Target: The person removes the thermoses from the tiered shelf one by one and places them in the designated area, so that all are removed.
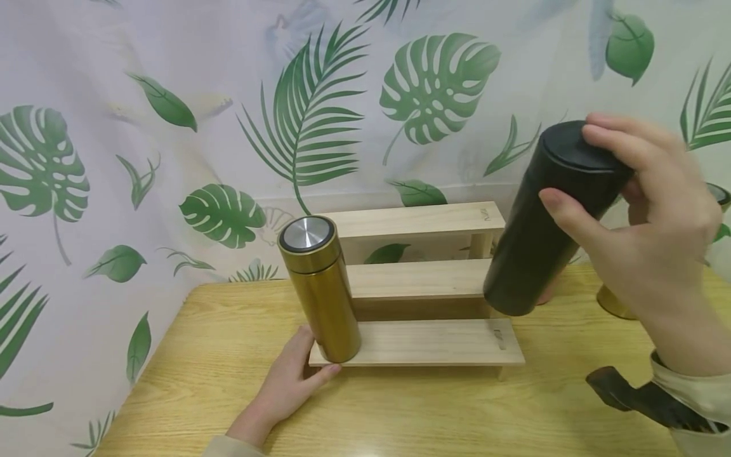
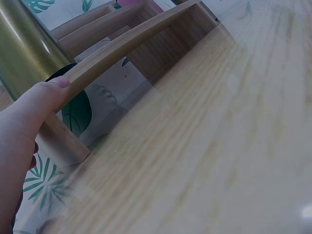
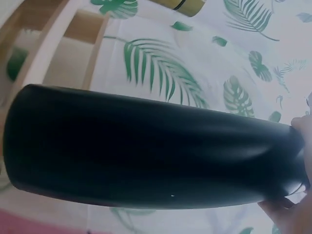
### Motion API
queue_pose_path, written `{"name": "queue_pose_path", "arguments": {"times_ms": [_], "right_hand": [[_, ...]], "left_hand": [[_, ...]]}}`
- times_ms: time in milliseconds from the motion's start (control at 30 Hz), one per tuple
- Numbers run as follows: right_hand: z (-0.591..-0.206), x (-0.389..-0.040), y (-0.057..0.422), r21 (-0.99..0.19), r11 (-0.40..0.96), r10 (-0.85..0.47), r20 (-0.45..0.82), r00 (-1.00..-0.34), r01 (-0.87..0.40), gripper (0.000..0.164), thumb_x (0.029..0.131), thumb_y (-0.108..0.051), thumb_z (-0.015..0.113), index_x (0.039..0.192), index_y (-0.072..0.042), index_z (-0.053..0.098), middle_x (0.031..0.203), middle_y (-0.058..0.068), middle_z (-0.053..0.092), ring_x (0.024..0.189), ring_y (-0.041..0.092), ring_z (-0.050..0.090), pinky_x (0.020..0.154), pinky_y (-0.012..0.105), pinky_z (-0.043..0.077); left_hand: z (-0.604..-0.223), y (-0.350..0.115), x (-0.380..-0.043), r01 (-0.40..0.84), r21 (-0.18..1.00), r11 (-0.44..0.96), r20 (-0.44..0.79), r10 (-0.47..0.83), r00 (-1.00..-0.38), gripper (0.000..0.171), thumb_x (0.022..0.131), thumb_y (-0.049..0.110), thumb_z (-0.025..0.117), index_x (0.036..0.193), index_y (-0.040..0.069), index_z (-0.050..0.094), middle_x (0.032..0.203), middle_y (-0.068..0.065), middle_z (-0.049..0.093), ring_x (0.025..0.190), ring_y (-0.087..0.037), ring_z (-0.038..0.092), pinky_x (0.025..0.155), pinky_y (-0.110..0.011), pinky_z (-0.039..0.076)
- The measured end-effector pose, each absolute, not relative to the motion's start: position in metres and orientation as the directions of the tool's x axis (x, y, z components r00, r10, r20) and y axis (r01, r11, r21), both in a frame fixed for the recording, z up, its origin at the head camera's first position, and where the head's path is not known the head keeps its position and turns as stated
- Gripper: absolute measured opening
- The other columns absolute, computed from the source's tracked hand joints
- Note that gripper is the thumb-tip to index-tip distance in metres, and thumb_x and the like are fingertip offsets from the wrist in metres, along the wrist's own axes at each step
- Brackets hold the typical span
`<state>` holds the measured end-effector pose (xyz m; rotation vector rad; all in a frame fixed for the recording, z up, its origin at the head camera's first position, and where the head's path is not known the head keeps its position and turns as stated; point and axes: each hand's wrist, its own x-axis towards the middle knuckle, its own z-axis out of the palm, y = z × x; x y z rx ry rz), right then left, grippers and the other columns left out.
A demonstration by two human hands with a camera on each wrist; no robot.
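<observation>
A three-step wooden display rack (image 1: 434,343) stands on the table. At its left end my left hand (image 1: 288,381) grips the lowest step, the thumb (image 2: 46,95) along the front edge beside the base of a gold thermos flask (image 1: 322,298). That flask stands on the step and has a silver-topped lid. To the right, my right hand (image 1: 657,190) holds a black thermos flask (image 1: 542,228) by its upper end, thumb on the near side and fingers over the lid. The black flask is raised and tilted, its base overlapping the rack's right end in the head view.
Behind my right hand a gold object (image 1: 613,303) stands on the wood-grain table (image 1: 228,381), mostly hidden. A bit of something pink (image 1: 548,292) shows behind the black flask. A leaf-printed cloth (image 1: 217,152) hangs behind the table.
</observation>
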<state>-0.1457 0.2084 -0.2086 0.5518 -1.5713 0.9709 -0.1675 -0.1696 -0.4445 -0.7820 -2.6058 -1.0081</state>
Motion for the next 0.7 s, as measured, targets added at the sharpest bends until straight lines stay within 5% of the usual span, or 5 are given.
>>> {"name": "queue_pose_path", "arguments": {"times_ms": [300,700], "right_hand": [[-0.232,-0.125,0.249,-0.314,0.665,0.046,0.923,-0.382,-0.677,0.073,0.081,-0.052,0.069,0.121,0.008,0.060,0.131,0.013,0.054,0.114,0.012,0.053,0.090,0.013,0.041],[-0.259,-0.128,0.284,-0.377,0.690,0.104,0.896,-0.431,-0.618,0.077,0.082,-0.054,0.067,0.121,0.011,0.058,0.129,-0.004,0.054,0.115,0.003,0.050,0.095,0.014,0.038]], "left_hand": [[-0.446,-0.169,-0.169,0.570,0.549,0.611,0.409,0.398,-0.821,0.057,0.087,0.044,0.067,0.136,0.034,0.040,0.116,0.013,0.050,0.107,-0.008,0.047,0.093,-0.041,0.043],[-0.446,-0.169,-0.169,0.554,0.551,0.624,0.391,0.394,-0.832,0.060,0.087,0.046,0.066,0.138,0.035,0.038,0.118,0.013,0.050,0.108,-0.009,0.047,0.094,-0.042,0.042]]}}
